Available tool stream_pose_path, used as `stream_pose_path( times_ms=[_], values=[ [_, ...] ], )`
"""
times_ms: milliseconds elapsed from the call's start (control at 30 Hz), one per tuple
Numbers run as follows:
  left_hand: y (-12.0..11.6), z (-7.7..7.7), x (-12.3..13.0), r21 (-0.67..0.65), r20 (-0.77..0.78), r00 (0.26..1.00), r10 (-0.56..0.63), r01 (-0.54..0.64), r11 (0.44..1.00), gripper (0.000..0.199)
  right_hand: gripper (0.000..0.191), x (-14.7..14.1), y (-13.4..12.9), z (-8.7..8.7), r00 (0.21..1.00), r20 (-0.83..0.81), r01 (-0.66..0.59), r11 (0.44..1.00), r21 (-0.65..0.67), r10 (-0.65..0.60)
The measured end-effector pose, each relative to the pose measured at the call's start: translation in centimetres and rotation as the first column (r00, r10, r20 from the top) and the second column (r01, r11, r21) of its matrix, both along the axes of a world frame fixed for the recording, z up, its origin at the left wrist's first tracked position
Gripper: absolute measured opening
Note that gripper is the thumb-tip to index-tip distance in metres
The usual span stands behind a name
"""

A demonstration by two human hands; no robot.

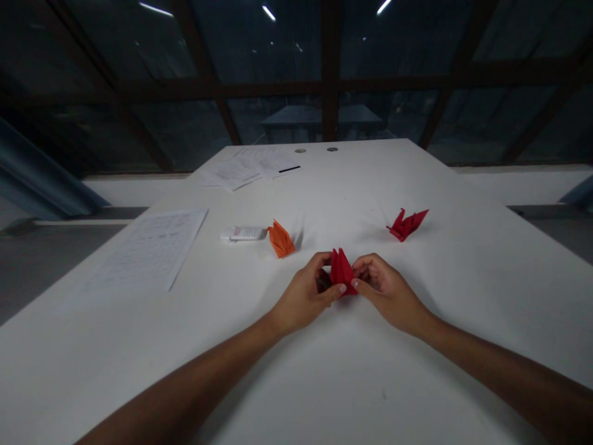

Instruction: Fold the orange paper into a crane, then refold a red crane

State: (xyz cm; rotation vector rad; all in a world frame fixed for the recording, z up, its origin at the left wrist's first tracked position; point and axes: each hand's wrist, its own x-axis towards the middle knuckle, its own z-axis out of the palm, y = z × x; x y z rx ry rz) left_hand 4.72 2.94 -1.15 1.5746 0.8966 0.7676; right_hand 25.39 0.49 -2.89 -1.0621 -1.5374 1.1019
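Note:
A folded piece of red origami paper (341, 269) with two upright points is held between both hands, low over the white table (296, 377). My left hand (309, 292) pinches its left side, thumb on the near face and fingers behind. On the other side, my right hand (388, 292) grips the right edge between thumb and curled fingers. An orange paper crane (280, 240) lies to the left, beyond my left hand. Farther off to the right rests a finished-looking red paper crane (406, 225).
A white, label-covered small bottle or tube (243, 233) lies left of the orange crane. Printed sheets (148, 247) cover part of the left side. More papers (250, 165), with a black strip (290, 169), lie at the far end, near two round discs (300, 151). Dark windows stand behind.

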Motion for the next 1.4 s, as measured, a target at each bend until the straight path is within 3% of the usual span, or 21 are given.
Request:
stream_pose_path(
  times_ms=[300,500,667,1100,1233,1333,1400],
  values=[
    [0.4,-0.3,-0.1,0.010,0.075,0.997,0.000,-0.001,1.000,0.052,0.019,0.3,-0.3,0.4,0.997,0.060,0.044,0.998,0.042,-0.046],
    [0.4,-0.1,0.0,0.029,0.023,0.999,-0.023,0.023,0.999,0.035,0.018,0.4,-0.3,0.5,1.000,0.022,0.014,0.998,0.055,-0.015],
    [0.4,-0.2,-0.1,0.154,-0.017,0.998,0.067,-0.064,0.986,0.028,0.019,0.4,-0.2,0.2,1.000,-0.009,0.030,0.998,0.050,-0.029],
    [0.1,-0.2,-0.1,0.042,0.115,0.993,-0.002,-0.003,0.999,0.026,0.043,0.1,-0.1,0.5,0.999,-0.027,-0.045,0.996,-0.073,0.043],
    [0.1,-0.1,-0.1,0.013,0.136,0.990,0.018,-0.020,1.000,0.035,0.028,0.3,0.3,0.3,0.992,-0.076,-0.106,0.987,-0.119,0.097],
    [0.1,0.0,-0.1,0.030,0.113,0.993,-0.035,0.032,0.999,0.047,0.019,0.5,0.5,0.2,0.989,-0.135,-0.080,0.989,-0.123,0.063],
    [0.0,-0.1,-0.1,0.036,0.085,0.994,-0.070,0.067,0.997,0.045,0.020,0.5,0.6,0.3,0.984,-0.176,-0.059,0.989,-0.133,0.035]
  ],
)
